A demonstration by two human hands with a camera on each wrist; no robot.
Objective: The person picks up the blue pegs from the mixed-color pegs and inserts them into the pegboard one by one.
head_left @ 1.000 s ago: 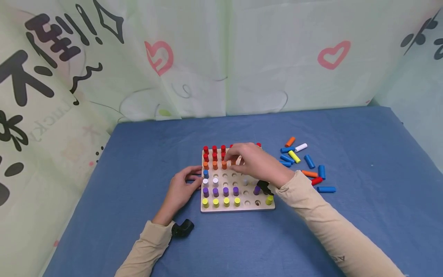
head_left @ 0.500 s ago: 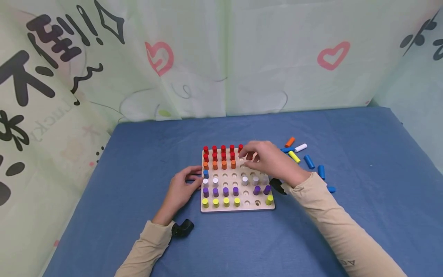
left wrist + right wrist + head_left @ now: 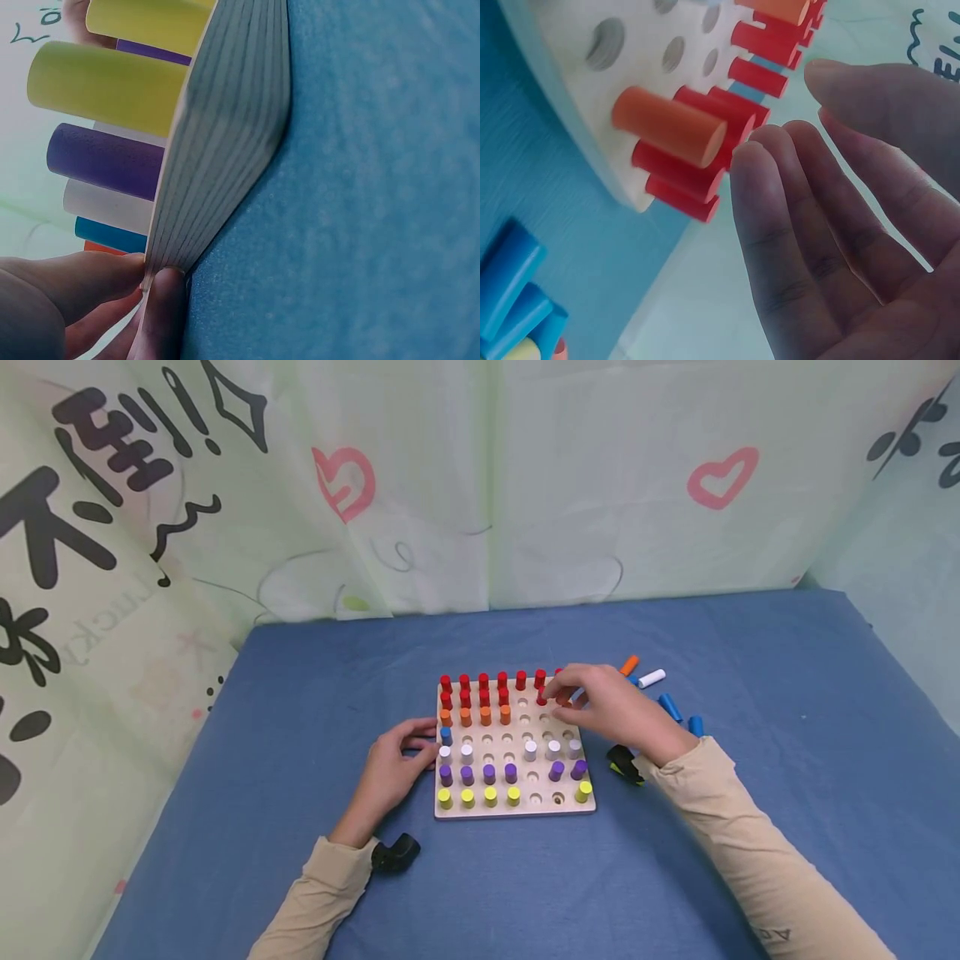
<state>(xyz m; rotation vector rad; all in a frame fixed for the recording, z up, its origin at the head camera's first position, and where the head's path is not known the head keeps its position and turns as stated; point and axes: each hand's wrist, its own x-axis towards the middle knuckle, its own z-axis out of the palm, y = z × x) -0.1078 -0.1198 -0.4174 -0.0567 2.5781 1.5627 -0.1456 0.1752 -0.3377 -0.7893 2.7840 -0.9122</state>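
Observation:
A wooden pegboard (image 3: pixel 480 810) bears upright pegs in colored rows: red, orange, blue, white, purple and yellow. At its left edge, my left hand (image 3: pixel 393 768) holds the rim, with thumb (image 3: pixel 90 279) and a finger (image 3: pixel 161 311) against the board's side in the left wrist view. Over the upper right part hovers my right hand (image 3: pixel 611 710), close to a red peg (image 3: pixel 541 696) in the second row. In the right wrist view its fingers (image 3: pixel 810 210) and thumb stand apart with nothing between them, and an orange peg (image 3: pixel 667 124) stands in the board nearby.
Loose pegs lie right of the board, among them an orange peg (image 3: pixel 629 665), a white peg (image 3: pixel 652 678) and a blue peg (image 3: pixel 670 707); my right forearm hides others. The blue cloth (image 3: pixel 337 668) covers the table, with a printed curtain (image 3: pixel 570 527) behind.
My right hand has moved rightward across the board, away from the fourth orange peg, which now shows fully in its hole. My left hand stays at the left edge.

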